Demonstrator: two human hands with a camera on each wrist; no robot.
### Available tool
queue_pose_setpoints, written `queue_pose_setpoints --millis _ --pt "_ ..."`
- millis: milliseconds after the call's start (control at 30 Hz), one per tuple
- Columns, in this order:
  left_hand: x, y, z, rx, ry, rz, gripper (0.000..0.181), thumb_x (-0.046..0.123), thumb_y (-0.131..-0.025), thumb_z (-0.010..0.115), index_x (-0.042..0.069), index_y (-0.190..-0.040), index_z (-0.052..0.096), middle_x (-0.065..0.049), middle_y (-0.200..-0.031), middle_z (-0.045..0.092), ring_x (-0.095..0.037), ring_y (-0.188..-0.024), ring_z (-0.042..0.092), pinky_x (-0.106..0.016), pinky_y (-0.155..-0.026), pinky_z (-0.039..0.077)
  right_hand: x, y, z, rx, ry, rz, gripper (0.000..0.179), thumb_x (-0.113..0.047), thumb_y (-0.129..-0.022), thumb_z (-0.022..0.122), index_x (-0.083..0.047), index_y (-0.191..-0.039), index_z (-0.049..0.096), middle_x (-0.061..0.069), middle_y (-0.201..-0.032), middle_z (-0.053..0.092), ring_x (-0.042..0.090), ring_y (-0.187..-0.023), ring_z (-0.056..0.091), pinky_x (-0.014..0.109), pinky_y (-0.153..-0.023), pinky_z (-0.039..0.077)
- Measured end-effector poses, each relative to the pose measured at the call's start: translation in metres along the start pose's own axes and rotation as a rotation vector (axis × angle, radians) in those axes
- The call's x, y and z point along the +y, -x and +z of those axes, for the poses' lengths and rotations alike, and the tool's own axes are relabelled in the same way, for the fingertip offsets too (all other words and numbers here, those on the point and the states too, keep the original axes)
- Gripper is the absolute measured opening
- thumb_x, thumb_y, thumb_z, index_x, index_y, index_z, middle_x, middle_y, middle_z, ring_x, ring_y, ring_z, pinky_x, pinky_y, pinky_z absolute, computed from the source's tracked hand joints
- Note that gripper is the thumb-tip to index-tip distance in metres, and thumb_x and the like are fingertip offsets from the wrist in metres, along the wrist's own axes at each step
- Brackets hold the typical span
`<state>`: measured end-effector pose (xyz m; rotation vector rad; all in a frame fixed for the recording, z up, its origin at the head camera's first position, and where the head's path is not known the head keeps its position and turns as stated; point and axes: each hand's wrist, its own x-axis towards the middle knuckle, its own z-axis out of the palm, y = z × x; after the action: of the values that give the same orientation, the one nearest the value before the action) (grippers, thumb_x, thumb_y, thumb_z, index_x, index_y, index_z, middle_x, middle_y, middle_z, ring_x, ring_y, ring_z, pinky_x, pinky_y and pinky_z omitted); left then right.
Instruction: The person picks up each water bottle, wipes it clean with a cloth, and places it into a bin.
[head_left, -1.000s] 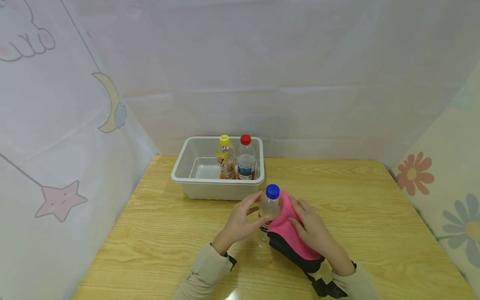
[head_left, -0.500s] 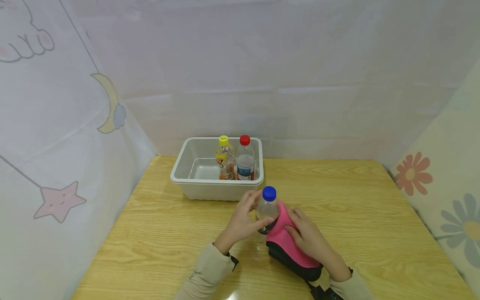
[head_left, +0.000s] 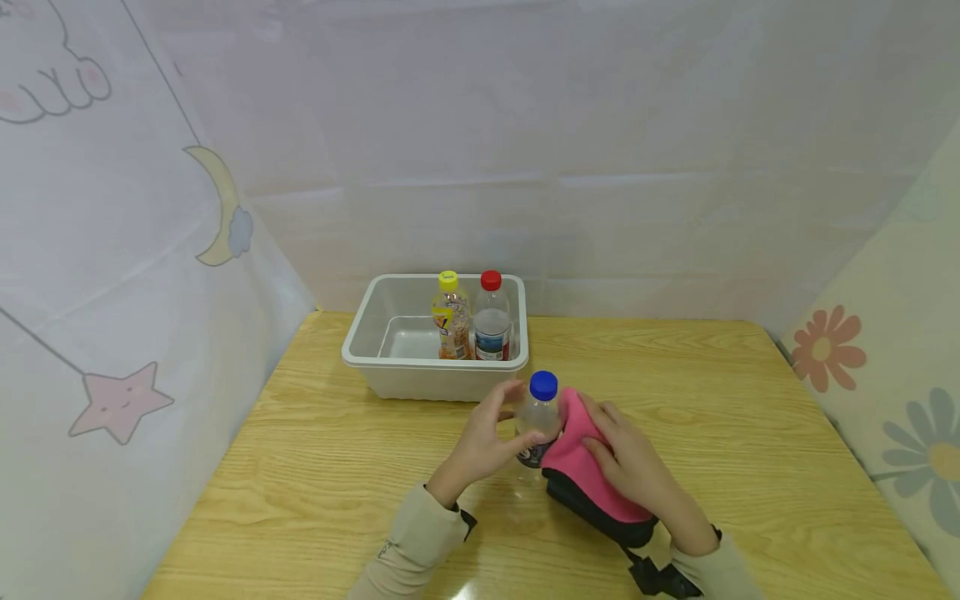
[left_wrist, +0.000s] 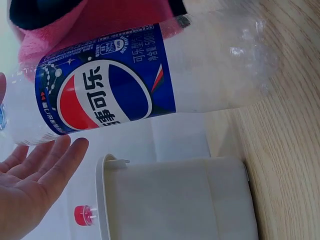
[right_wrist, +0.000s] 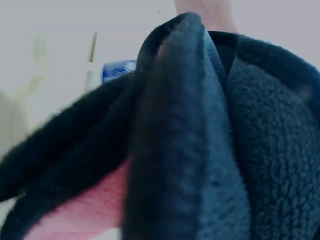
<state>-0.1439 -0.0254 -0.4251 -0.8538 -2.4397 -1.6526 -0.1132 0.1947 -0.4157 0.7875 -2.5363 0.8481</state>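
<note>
A clear plastic bottle [head_left: 538,421] with a blue cap and a blue Pepsi label [left_wrist: 105,87] stands in front of the bin. My left hand [head_left: 483,437] curves about its left side, thumb across the front; in the left wrist view its fingers [left_wrist: 60,162] are fairly straight, with a gap to the bottle. My right hand [head_left: 626,458] grips a pink and black cloth [head_left: 588,475], bunched up against the bottle's right side. Folds of the cloth [right_wrist: 200,130] fill most of the right wrist view and hide the right fingers there.
Behind the bottle stands a grey-white plastic bin [head_left: 435,379]. Inside it are a yellow-capped bottle [head_left: 452,321] and a red-capped bottle [head_left: 492,325], both upright at the right side. The wooden table [head_left: 315,467] meets printed curtains on its sides and back.
The bottle and cloth shifted a little left, then back right. The visible part of the bottle's label has changed, so the bottle has turned. The left hand stayed almost in place.
</note>
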Motion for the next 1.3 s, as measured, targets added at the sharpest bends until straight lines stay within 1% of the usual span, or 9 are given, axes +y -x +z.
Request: queue_pose_setpoints --millis 167,300,400,567,700,800,900,1167,1300 --pt "-0.001 0.0 0.0 0.004 0.029 0.0 0.063 0.013 -0.077 0.073 0.0 -0.129 0.04 -0.014 -0.126 0.049 -0.028 -0.115 0.048 -0.044 -0.089 0.046 -0.002 -0.006 -0.01 0.025 0.014 -0.025 0.058 0.008 -0.077 0.065 0.004 -0.13 0.043 0.011 -0.097 0.053 0.011 -0.072 0.047 0.023 -0.056 0.042" --pt "0.0 0.0 -0.002 -0.002 -0.022 0.002 0.06 0.017 -0.079 0.072 0.002 -0.13 0.043 -0.011 -0.128 0.048 -0.024 -0.114 0.048 -0.041 -0.088 0.047 -0.004 -0.009 -0.014 0.033 0.017 -0.038 0.059 0.008 -0.077 0.065 0.003 -0.131 0.043 0.011 -0.099 0.054 0.012 -0.073 0.049 0.024 -0.057 0.044" --pt "0.0 0.001 -0.003 -0.01 -0.055 0.014 0.058 0.018 -0.082 0.069 0.003 -0.132 0.043 -0.011 -0.13 0.047 -0.023 -0.114 0.048 -0.039 -0.086 0.048 -0.006 -0.011 -0.015 0.032 0.017 -0.046 0.06 0.008 -0.077 0.065 0.002 -0.132 0.042 0.011 -0.1 0.054 0.012 -0.074 0.05 0.025 -0.057 0.045" --pt "-0.001 0.002 -0.001 -0.022 -0.065 0.053 0.06 0.015 -0.083 0.066 0.001 -0.136 0.04 -0.016 -0.132 0.046 -0.027 -0.114 0.049 -0.042 -0.084 0.049 -0.007 -0.012 -0.013 0.031 0.017 -0.075 0.063 0.009 -0.076 0.065 0.002 -0.133 0.041 0.011 -0.098 0.054 0.009 -0.07 0.047 0.022 -0.055 0.042" --pt "-0.001 0.001 0.002 -0.022 -0.074 0.064 0.062 0.016 -0.083 0.067 -0.001 -0.136 0.038 -0.016 -0.131 0.047 -0.027 -0.112 0.05 -0.036 -0.084 0.05 -0.004 -0.011 -0.009 0.026 0.023 -0.086 0.064 0.01 -0.076 0.065 0.003 -0.134 0.04 0.011 -0.096 0.053 0.008 -0.069 0.045 0.021 -0.054 0.041" --pt "0.0 0.001 0.003 -0.017 -0.063 0.056 0.063 0.014 -0.083 0.068 -0.002 -0.136 0.038 -0.017 -0.131 0.047 -0.027 -0.112 0.05 -0.033 -0.083 0.05 0.0 -0.01 -0.004 0.022 0.02 -0.08 0.063 0.009 -0.076 0.066 0.004 -0.133 0.041 0.011 -0.096 0.054 0.011 -0.071 0.048 0.022 -0.055 0.044" --pt "0.0 0.001 0.003 -0.014 -0.049 0.055 0.063 0.013 -0.082 0.068 -0.002 -0.136 0.038 -0.017 -0.131 0.046 -0.028 -0.112 0.05 -0.034 -0.083 0.05 0.004 -0.007 0.002 0.02 0.004 -0.068 0.06 0.007 -0.076 0.066 0.006 -0.131 0.042 0.012 -0.097 0.054 0.013 -0.074 0.051 0.024 -0.058 0.046" --pt "-0.001 0.002 0.003 -0.016 -0.033 0.051 0.062 0.013 -0.083 0.067 -0.002 -0.136 0.037 -0.018 -0.132 0.045 -0.028 -0.114 0.049 -0.036 -0.084 0.05 0.014 0.0 0.019 0.016 -0.03 -0.052 0.056 0.008 -0.076 0.066 0.01 -0.127 0.045 0.01 -0.094 0.055 0.012 -0.075 0.049 0.024 -0.057 0.043" --pt "0.001 0.002 0.002 -0.019 -0.044 0.046 0.062 0.014 -0.084 0.066 -0.002 -0.136 0.036 -0.019 -0.132 0.044 -0.028 -0.115 0.048 -0.034 -0.084 0.05 0.018 0.004 0.028 -0.013 -0.04 -0.029 0.054 0.007 -0.076 0.066 0.01 -0.126 0.046 0.01 -0.094 0.054 0.012 -0.074 0.05 0.023 -0.057 0.043"
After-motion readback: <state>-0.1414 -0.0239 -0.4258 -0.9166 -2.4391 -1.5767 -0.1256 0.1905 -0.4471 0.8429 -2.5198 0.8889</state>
